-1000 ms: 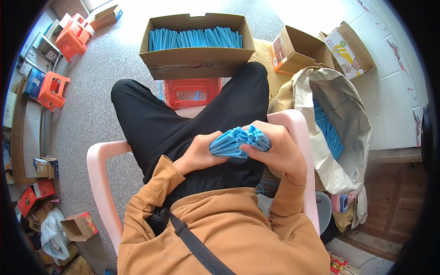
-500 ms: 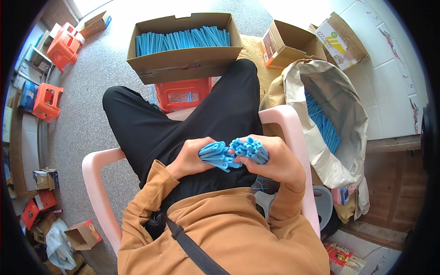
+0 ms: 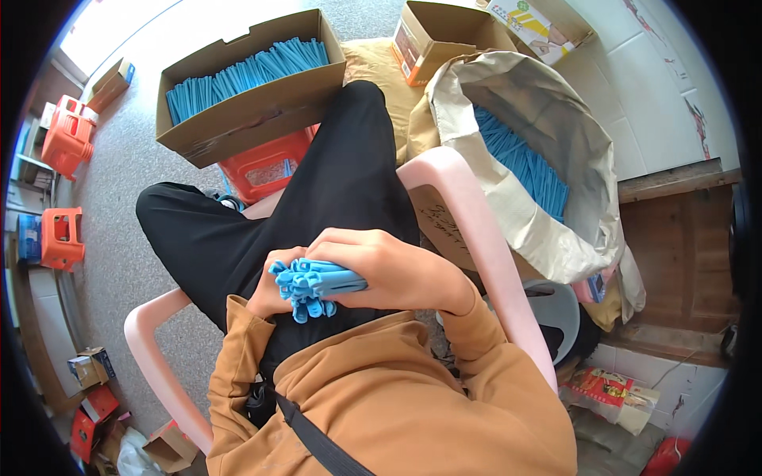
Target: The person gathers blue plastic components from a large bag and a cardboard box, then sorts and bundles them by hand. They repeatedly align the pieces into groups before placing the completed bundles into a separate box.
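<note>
A: Taking the held bundle as the dial's centre, twelve at the top: gripping what?

B: Gripping a bundle of blue sticks (image 3: 313, 279), low over the lap, with ends facing up.

A: Gripping with which hand?

B: With both. Wrapped around the three o'clock side with the right hand (image 3: 379, 266), fingers over the top; curled about the nine o'clock side with the left hand (image 3: 267, 289), fingertips hidden behind the sticks.

A: Wearing what, just around?

B: Wearing black trousers (image 3: 333, 190) toward twelve and a tan top (image 3: 413, 397) toward five, with a dark strap (image 3: 313, 435) across. Seated in a pink chair (image 3: 472, 214), with armrests at nine and two.

A: And farther out?

B: See a brown carton (image 3: 254, 127) between eleven and twelve, filled with a row of blue sticks (image 3: 250, 75), directly above a red stool (image 3: 266, 151). Find a pale sack (image 3: 508, 206) at two, gaping, with loose blue sticks (image 3: 520, 163) inside.

A: Farthest?

B: Note an open cardboard box (image 3: 413, 51) at one, stacked orange stools (image 3: 67, 139) at ten, and a white plastic bag (image 3: 136, 456) between seven and eight.
</note>
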### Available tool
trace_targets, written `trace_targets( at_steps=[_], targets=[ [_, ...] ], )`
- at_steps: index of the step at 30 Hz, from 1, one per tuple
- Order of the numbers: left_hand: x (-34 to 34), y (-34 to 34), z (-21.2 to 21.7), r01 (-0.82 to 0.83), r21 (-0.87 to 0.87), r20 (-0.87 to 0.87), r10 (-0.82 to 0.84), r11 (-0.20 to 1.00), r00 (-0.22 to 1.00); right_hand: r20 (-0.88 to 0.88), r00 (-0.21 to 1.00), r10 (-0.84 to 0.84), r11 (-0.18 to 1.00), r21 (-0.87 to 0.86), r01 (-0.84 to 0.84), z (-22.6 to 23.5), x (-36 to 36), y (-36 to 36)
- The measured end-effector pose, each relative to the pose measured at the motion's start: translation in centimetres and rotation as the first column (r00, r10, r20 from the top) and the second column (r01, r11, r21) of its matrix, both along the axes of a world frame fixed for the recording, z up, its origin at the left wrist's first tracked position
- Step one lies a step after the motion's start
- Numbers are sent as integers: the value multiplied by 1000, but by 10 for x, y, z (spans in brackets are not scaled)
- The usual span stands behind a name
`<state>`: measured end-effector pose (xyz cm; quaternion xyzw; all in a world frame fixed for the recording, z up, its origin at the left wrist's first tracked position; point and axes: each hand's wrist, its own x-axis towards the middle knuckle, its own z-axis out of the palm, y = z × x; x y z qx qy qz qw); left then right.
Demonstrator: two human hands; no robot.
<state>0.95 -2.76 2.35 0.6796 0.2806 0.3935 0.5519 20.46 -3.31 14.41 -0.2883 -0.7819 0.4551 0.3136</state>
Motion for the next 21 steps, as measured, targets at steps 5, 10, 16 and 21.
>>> trace_targets(
  at_steps=[5,10,16,21],
  targets=[
    [11,3,26,95,-18,148,-91,995,985,89,995,-49,995,94,41,4,-3,-3],
    [3,7,13,135,-85,39,-132,987,990,343,926,-157,981,159,108,16,-9,-10],
    [2,5,11,191,-382,102,-164,904,981,286,943,-171,960,265,93,13,-11,-11],
    [5,9,19,196,-363,88,-176,911,980,262,953,-152,975,200,100,11,-14,-7]
  ],
)
